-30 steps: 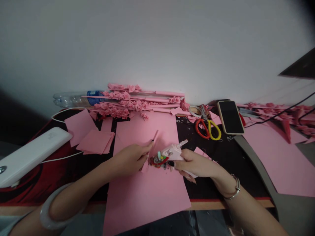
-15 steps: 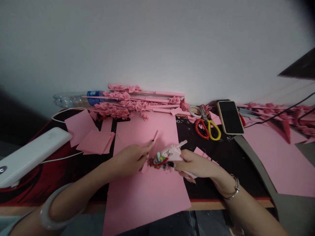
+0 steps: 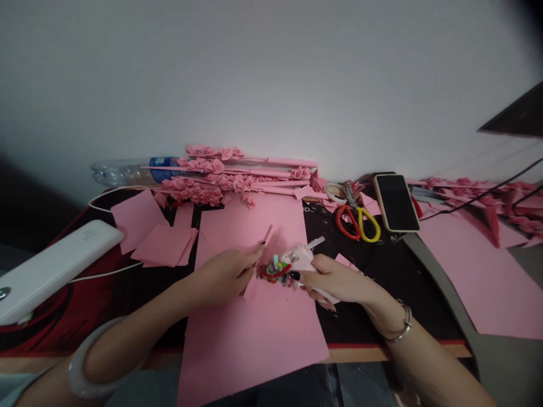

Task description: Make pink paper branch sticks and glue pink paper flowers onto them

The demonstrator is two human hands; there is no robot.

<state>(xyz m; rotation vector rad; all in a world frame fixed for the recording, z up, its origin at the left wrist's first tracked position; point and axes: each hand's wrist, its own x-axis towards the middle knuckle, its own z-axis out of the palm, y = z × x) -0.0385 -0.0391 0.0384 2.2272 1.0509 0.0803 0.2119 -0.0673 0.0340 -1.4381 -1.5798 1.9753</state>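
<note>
My left hand (image 3: 231,275) pinches a thin pink paper piece (image 3: 268,233) above a large pink sheet (image 3: 254,345). In my right hand (image 3: 335,278) is a white glue gun (image 3: 300,258), with a clear glue stick at its back. Its front end, crusted with colourful bits (image 3: 275,270), points left and is close to the fingers of my left hand. Whether the nozzle touches the paper cannot be made out. The lower end of the pink piece shows beneath my left fingers.
Paper roses (image 3: 203,192) and a plastic bottle (image 3: 123,171) lie along the wall. Small pink squares (image 3: 163,245) and a white device (image 3: 59,268) are on the left. Scissors (image 3: 358,223), a phone (image 3: 397,202) and another pink sheet (image 3: 487,271) lie to the right.
The glue gun in my right hand has shifted slightly and turned a little. My left hand has barely moved and still holds the pink piece.
</note>
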